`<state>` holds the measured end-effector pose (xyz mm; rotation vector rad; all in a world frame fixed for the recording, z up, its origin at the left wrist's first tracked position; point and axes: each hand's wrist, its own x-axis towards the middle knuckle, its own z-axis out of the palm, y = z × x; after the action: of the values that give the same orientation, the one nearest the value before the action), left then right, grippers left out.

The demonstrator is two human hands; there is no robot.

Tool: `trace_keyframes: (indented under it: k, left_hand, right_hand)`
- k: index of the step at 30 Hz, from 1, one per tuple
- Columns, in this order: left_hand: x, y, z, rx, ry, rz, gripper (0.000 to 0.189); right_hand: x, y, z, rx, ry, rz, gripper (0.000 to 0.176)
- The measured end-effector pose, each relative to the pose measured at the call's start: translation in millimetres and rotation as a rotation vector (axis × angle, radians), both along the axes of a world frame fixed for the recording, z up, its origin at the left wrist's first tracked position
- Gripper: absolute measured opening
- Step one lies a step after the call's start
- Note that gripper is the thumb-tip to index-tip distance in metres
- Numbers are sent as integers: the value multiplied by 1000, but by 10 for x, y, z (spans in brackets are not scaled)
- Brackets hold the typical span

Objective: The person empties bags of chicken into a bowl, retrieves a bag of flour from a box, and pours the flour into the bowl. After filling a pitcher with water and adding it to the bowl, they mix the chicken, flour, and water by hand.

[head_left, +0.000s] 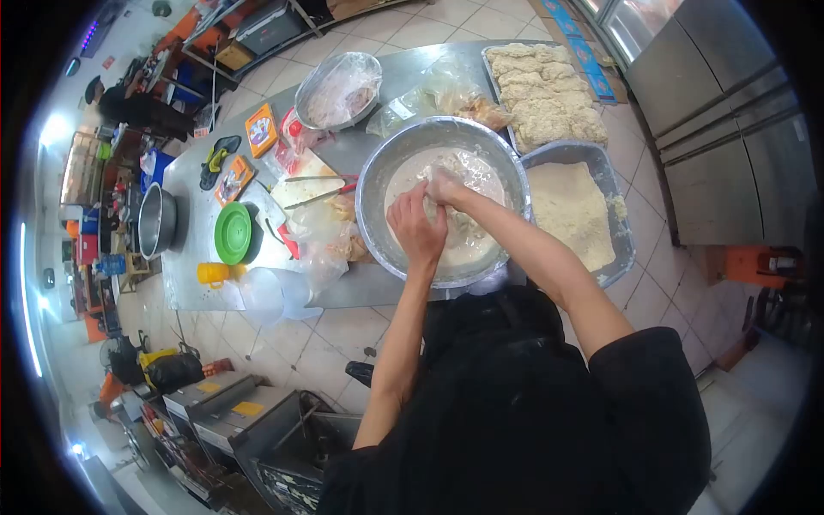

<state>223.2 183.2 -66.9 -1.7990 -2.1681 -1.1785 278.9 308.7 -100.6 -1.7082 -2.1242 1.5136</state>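
Note:
A large steel bowl (378, 176) of pale batter sits in front of me on the steel table (189, 184). My left hand (416, 227) and my right hand (445, 184) are both inside the bowl, close together, fingers closed around a batter-coated piece of meat (432, 174) above the batter. Right of the bowl stands a grey tub of breadcrumbs (573, 210). Behind it a tray (549, 90) holds several breaded pieces.
A covered steel bowl (339, 90) stands at the far side. Plastic bags (326, 236), a green lid (233, 232), a yellow cup (211, 273), packets (261, 129) and a small steel pot (157, 221) lie to the left. Steel fridges (730, 112) stand right. Tiled floor surrounds the table.

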Motion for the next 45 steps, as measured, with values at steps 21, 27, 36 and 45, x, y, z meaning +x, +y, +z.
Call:
trace_keyframes:
  k: [21,27,36,45]
  left_hand:
    - [-380,12,399,-196,-156,-371,23]
    - [-533,107,251,-224,-96,-518,15]
    - [-609,418,145,-262,-28,-310,13]
    - [-858,666,-250,-559,36,-121,19]
  right_hand:
    - [93,-157,-282,507,-116,378,35]
    - [92,-141,-275,519,-242,498,29]
    - [69,-385,-255,513,-127,456,24]
    - [193,-475,-31,706,-54,597,15]
